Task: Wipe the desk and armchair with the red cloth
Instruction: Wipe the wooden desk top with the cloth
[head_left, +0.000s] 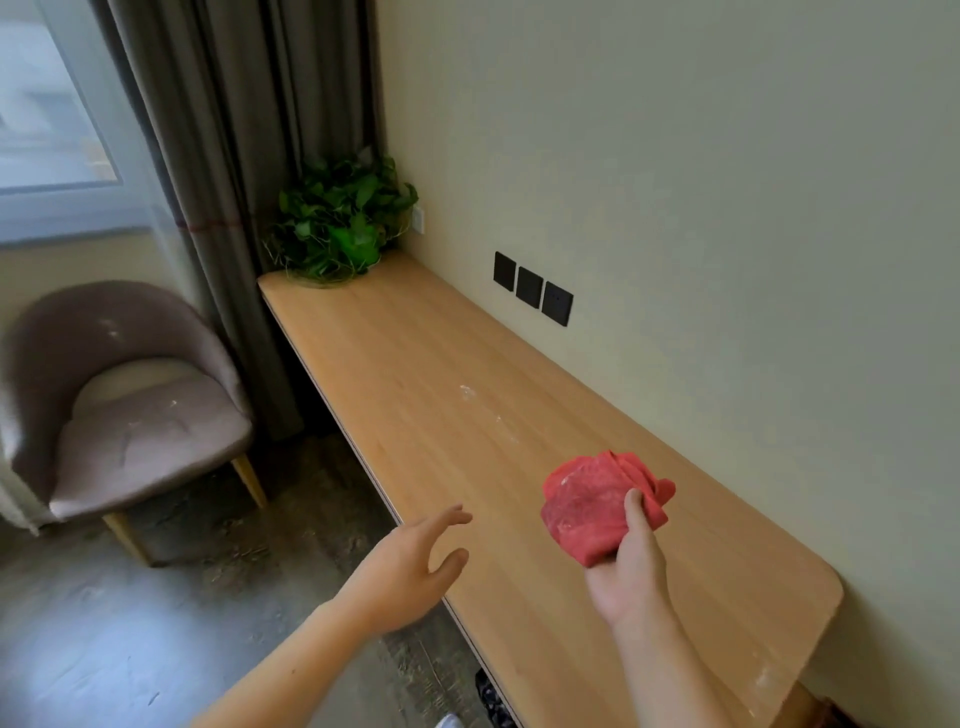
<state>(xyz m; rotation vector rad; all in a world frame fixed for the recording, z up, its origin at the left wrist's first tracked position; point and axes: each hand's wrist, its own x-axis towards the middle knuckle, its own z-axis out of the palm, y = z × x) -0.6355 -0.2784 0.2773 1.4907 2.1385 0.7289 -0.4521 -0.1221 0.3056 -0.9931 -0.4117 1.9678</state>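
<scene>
A long wooden desk (415, 374) runs along the wall, with white powdery smears near its middle. My right hand (631, 571) holds the bunched red cloth (592, 506) just above the near part of the desk. My left hand (410, 564) hovers open at the desk's front edge, fingers spread, holding nothing. The mauve armchair (130, 410) stands on the floor to the left, with white marks on its seat and backrest.
A green potted plant (340, 223) sits on the desk's far end beside a grey curtain (218, 156). Three black wall sockets (532, 288) are above the desk. White smears mark the desk's near right corner (769, 680).
</scene>
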